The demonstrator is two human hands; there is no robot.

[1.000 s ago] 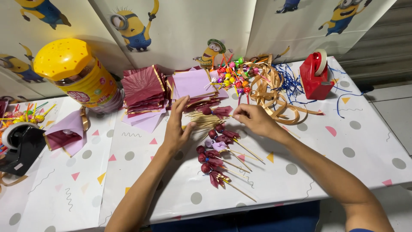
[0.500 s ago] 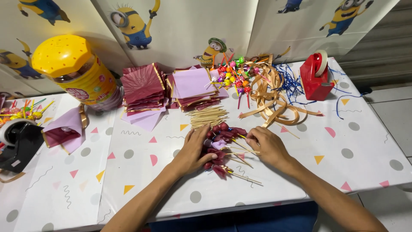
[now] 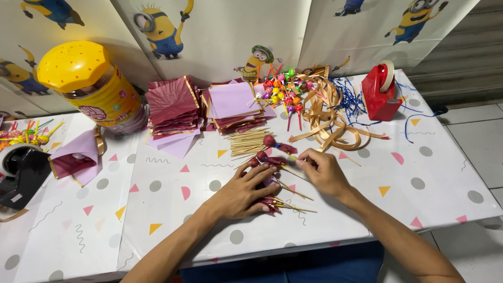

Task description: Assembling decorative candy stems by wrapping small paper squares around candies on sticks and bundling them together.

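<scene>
Glossy yellow plastic jar [image 3: 91,86], wooden skewers [image 3: 250,142]

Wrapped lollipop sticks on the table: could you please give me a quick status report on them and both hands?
Left hand flat on wrapped lollipop sticks. Right hand pinching one stick. Bare skewers just beyond; gold ribbon behind.

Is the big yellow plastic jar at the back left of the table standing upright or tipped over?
Upright: the yellow plastic jar stands on its base on the table, its domed yellow lid on top.
</scene>
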